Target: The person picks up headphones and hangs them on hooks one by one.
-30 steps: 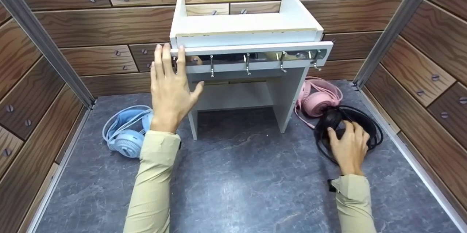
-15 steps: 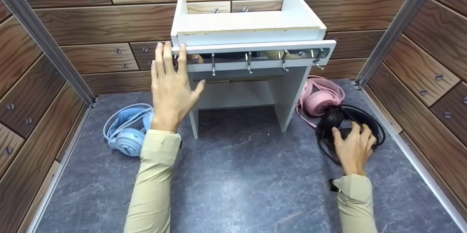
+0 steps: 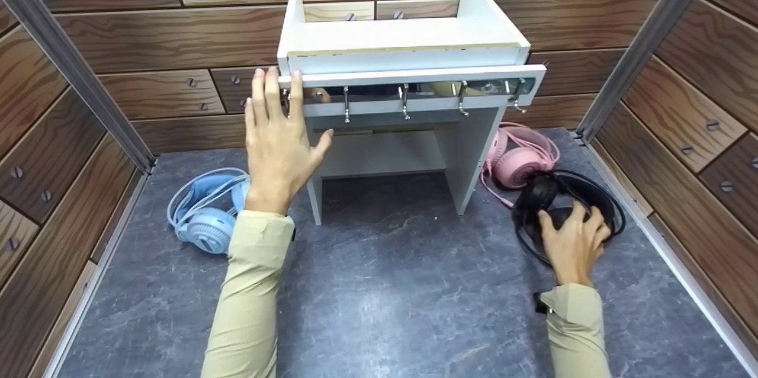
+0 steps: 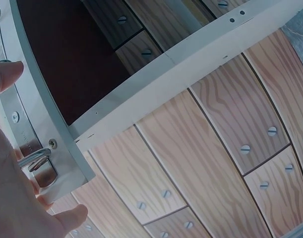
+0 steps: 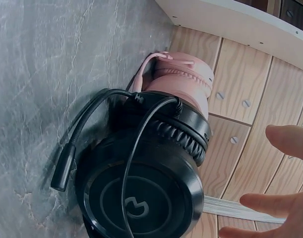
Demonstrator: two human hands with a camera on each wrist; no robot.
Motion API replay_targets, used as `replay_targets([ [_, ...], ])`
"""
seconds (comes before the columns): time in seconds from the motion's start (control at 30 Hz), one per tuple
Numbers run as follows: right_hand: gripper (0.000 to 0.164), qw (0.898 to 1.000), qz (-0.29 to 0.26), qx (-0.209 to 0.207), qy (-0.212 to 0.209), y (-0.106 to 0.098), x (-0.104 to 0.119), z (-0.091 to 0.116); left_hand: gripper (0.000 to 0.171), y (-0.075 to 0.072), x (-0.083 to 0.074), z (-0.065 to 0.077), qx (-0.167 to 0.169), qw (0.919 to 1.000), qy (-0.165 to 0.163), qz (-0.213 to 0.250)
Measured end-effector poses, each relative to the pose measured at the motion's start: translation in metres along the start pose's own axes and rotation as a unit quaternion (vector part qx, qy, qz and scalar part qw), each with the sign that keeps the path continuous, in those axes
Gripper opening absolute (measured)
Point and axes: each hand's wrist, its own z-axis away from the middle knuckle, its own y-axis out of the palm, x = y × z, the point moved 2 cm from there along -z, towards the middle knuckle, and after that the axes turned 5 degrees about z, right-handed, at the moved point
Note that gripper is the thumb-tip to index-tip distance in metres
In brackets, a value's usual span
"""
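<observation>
"The hands?"

"Well apart: the left hand [image 3: 278,147] rests straight-fingered on the rail [image 3: 373,109] of the white rack [image 3: 379,37]; the right hand [image 3: 571,242] is spread at the black headset [image 5: 146,171] on the worktop [image 3: 379,283], gripping nothing."

"How will it handle?"

"Light, I'd judge — stiff, slippery plastic, soft pads [image 5: 176,139]. Grasp both cups, avoiding the slim microphone boom [image 5: 64,168]."

"Count?"

"Three headsets: black, the pink headset [image 3: 515,167] beyond the right hand, the blue headset [image 3: 207,230] outside the left. One rack, five hooks [image 3: 405,102] — one half-hidden by the left hand."
</observation>
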Motion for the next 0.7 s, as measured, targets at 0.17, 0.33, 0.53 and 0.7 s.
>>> replay_targets([
  [0.17, 0.065, 1.0, -0.006, 0.007, 0.009, 0.0012, -0.002, -0.0006, 0.094, 0.0002, -0.0001, -0.0002, 0.005, 1.0, -0.005, -0.003],
  [0.33, 0.066, 1.0, -0.008, 0.01, 0.015, 0.0019, -0.0034, -0.0005, 0.094, 0.0005, 0.0003, 0.0002, 0.003, 1.0, -0.008, -0.002],
  [0.53, 0.067, 1.0, -0.012, 0.013, 0.018, 0.0034, -0.0045, -0.0009, 0.095, 0.0004, 0.0007, 0.0004, 0.003, 0.9999, -0.011, 0.003],
  [0.7, 0.068, 0.999, -0.014, 0.017, 0.027, 0.0043, -0.0068, -0.0011, 0.094, 0.0006, 0.0003, 0.0, 0.003, 1.0, -0.008, 0.004],
])
